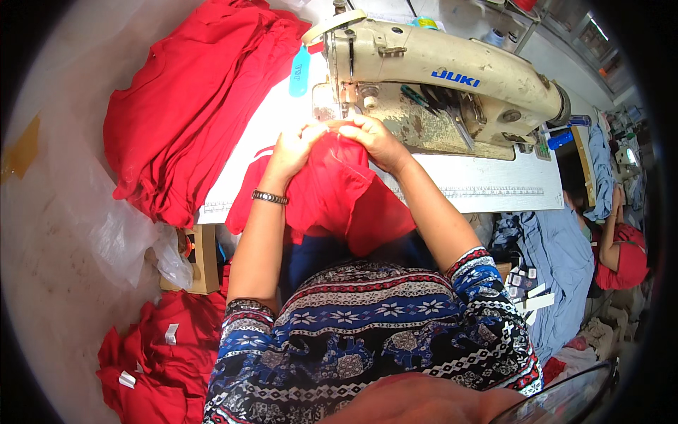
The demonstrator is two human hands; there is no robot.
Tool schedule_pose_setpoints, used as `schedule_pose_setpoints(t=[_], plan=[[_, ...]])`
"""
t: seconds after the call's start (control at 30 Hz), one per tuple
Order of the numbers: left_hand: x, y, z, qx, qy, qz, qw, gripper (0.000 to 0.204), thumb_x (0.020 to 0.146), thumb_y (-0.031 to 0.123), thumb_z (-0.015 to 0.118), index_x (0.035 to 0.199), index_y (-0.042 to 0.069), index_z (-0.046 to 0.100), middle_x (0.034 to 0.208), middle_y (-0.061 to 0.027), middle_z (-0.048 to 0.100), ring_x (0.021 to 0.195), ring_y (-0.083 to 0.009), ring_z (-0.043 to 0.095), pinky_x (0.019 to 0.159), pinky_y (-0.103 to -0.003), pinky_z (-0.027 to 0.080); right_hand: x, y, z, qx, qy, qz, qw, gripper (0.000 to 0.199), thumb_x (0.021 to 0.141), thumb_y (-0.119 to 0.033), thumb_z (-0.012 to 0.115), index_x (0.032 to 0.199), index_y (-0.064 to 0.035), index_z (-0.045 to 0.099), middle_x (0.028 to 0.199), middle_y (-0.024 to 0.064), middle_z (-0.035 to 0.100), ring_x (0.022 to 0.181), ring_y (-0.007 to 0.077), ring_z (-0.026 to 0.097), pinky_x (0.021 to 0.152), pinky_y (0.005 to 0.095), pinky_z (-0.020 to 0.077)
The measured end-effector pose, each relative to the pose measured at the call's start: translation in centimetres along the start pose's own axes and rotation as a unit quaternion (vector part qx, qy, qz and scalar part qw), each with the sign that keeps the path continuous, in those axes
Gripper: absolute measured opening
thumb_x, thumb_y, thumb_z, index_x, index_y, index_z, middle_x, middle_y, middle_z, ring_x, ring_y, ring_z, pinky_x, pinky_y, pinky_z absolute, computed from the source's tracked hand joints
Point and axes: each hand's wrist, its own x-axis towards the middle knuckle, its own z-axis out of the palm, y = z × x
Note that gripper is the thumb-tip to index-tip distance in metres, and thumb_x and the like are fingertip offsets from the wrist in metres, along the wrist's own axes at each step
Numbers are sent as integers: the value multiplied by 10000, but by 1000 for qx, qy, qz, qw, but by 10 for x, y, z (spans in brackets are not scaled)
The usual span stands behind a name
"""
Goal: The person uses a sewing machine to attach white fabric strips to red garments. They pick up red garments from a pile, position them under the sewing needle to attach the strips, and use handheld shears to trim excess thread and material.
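Observation:
A red garment piece (332, 185) hangs from both my hands over the table's front edge and down to my lap. My left hand (295, 147) pinches its upper edge, fingertips just in front of the sewing machine's needle area. To the right, my right hand (380, 145) grips the same edge, thumb and fingers closed on the cloth. The two hands are a short way apart. Directly beyond them stands the cream sewing machine (438, 60), its arm running off to the right. Whether the cloth's edge lies under the presser foot is hidden by my fingers.
A big heap of red fabric (191, 106) covers the table's left side. Scissors (459, 124) lie under the machine arm. More red garments (166, 346) are at lower left, light blue cloth (558, 268) at right. A person in red (621, 258) works farther right.

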Motion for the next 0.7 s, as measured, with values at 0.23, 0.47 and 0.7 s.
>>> schedule_pose_setpoints(t=[0.23, 0.47, 0.7], plan=[[-9, 6, -5, -76, 6, 1, 997, 261, 930, 171, 554, 1016, -50, 663, 953, -87, 683, 877, -142, 607, 816, -285, 465, -7, -11, 12, -93, 3, -5, 996, 340, 845, -112, 649, 1160, 14, 624, 1082, 56, 666, 974, 95, 595, 886, 254, 462], [-15, 19, -2, -55, 8, 22, 998, 269, 936, 162, 516, 986, -54, 669, 920, -95, 686, 847, -158, 605, 799, -298, 464, -8, -17, 14, -113, -7, 35, 993, 356, 859, -53, 633, 1202, 24, 581, 1146, 74, 641, 1023, 116, 593, 929, 264, 459], [-19, 30, 2, -71, 12, 30, 997, 262, 937, 150, 512, 1022, -54, 652, 928, -85, 679, 857, -141, 595, 794, -292, 463, -13, -26, 17, -48, -31, 45, 997, 344, 881, -82, 595, 1207, 26, 580, 1144, 75, 643, 1028, 111, 587, 928, 259, 451]])
